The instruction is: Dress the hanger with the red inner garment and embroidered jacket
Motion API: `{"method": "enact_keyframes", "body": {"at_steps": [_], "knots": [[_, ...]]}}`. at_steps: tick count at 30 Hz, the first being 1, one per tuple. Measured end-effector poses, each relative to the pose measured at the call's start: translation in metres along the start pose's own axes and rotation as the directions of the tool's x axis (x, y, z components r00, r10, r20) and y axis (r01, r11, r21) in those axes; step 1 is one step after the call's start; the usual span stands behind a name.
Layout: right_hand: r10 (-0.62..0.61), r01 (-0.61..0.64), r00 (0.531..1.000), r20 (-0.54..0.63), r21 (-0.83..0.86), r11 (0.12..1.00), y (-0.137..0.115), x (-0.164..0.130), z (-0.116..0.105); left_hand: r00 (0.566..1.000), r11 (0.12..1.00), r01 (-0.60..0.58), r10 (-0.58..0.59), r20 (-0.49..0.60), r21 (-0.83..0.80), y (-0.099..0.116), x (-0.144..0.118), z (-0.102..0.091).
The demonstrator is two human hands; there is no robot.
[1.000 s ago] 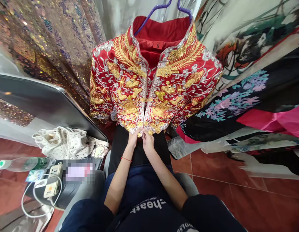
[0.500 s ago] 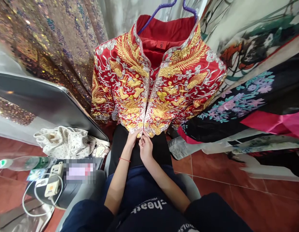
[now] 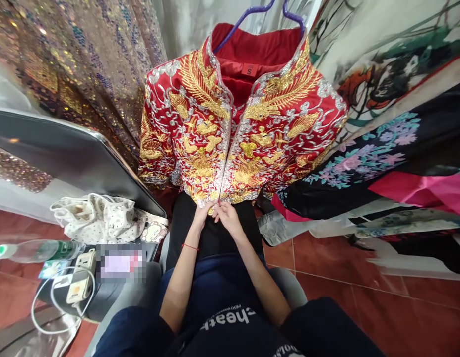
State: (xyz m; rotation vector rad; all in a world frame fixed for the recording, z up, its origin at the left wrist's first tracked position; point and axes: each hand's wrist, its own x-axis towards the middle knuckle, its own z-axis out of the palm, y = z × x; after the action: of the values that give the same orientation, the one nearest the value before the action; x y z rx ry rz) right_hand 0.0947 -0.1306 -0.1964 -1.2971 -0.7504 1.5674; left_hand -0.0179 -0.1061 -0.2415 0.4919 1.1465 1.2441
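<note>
A red jacket (image 3: 248, 144) with gold and silver embroidery hangs in front of me from a purple hanger (image 3: 248, 14). A red size label marked S (image 3: 249, 70) shows inside its stand collar. Its front edges meet toward the bottom and part at the neck. At the lower hem, my left hand (image 3: 203, 214) has its fingers closed on the jacket's edge. Right beside it, my right hand (image 3: 227, 217) pinches at the bottom of the front opening, the two hands nearly touching. Whatever small fastener may sit between the fingertips is hidden.
At left, a black seat (image 3: 114, 297) bears a spotted white cloth bag (image 3: 103, 218), a plastic bottle (image 3: 39, 250), a power strip (image 3: 81, 277) and a white cable (image 3: 43, 329). Sequined fabric (image 3: 103, 59) hangs behind. Black floral garments (image 3: 363, 153) hang at right.
My right hand has turned and shifted slightly up, its fingers now reaching left against the hem beside the left hand. The left hand stays at the hem.
</note>
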Motion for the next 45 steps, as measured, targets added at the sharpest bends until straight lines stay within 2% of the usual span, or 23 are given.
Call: {"method": "enact_keyframes", "body": {"at_steps": [5,13,16,19,23,26,30,32,34,36,37,38,41,45], "knots": [[-0.019,0.017,1.000,-0.013,-0.125,0.992,-0.012,0.012,-0.013,1.000,1.000,-0.001,0.000,-0.016,-0.013,-0.003,-0.003,0.000],[-0.047,0.045,0.999,-0.017,-0.108,0.993,-0.016,0.021,-0.004,0.998,0.999,0.032,-0.030,-0.061,0.039,-0.001,-0.008,0.004],[-0.119,0.119,0.993,0.009,-0.075,0.990,-0.032,0.026,0.003,0.998,0.999,0.012,-0.010,-0.059,0.041,0.000,-0.010,0.005],[-0.212,0.213,0.977,0.037,-0.034,0.976,-0.060,0.031,0.013,0.998,0.998,-0.026,0.029,-0.055,0.053,0.000,-0.012,0.004],[-0.326,0.328,0.940,0.098,-0.009,0.945,-0.089,0.034,0.020,0.998,0.980,-0.003,0.017,-0.068,0.198,-0.002,-0.019,-0.003],[-0.326,0.332,0.933,0.155,-0.017,0.943,-0.093,0.032,0.017,0.998,0.941,0.042,-0.023,-0.061,0.336,-0.002,-0.027,-0.009],[-0.253,0.256,0.952,0.173,0.001,0.967,-0.086,0.028,0.009,1.000,0.844,0.012,-0.001,-0.021,0.537,0.011,-0.040,-0.005],[-0.249,0.253,0.954,0.166,-0.005,0.967,-0.082,0.026,0.007,0.997,0.766,-0.072,0.079,0.018,0.639,0.026,-0.044,0.006],[-0.274,0.282,0.951,0.143,-0.034,0.959,-0.080,0.024,0.006,0.964,0.590,-0.232,0.248,0.099,0.774,0.042,-0.046,0.022],[-0.323,0.330,0.941,0.099,-0.071,0.941,-0.078,0.021,0.006,0.884,0.343,-0.362,0.422,0.202,0.866,0.057,-0.043,0.038],[-0.349,0.355,0.934,0.072,-0.088,0.931,-0.078,0.019,0.006,0.843,0.246,-0.392,0.482,0.239,0.886,0.063,-0.040,0.046],[-0.374,0.376,0.927,0.042,-0.102,0.921,-0.078,0.018,0.006,0.815,0.191,-0.404,0.520,0.257,0.895,0.068,-0.037,0.053],[-0.417,0.410,0.909,-0.028,-0.131,0.903,-0.079,0.013,0.006,0.788,0.113,-0.398,0.551,0.276,0.910,0.079,-0.027,0.067],[-0.395,0.393,0.916,-0.067,-0.049,0.918,-0.084,0.008,0.011,0.805,0.080,-0.353,0.533,0.260,0.932,0.085,-0.022,0.076]]}}
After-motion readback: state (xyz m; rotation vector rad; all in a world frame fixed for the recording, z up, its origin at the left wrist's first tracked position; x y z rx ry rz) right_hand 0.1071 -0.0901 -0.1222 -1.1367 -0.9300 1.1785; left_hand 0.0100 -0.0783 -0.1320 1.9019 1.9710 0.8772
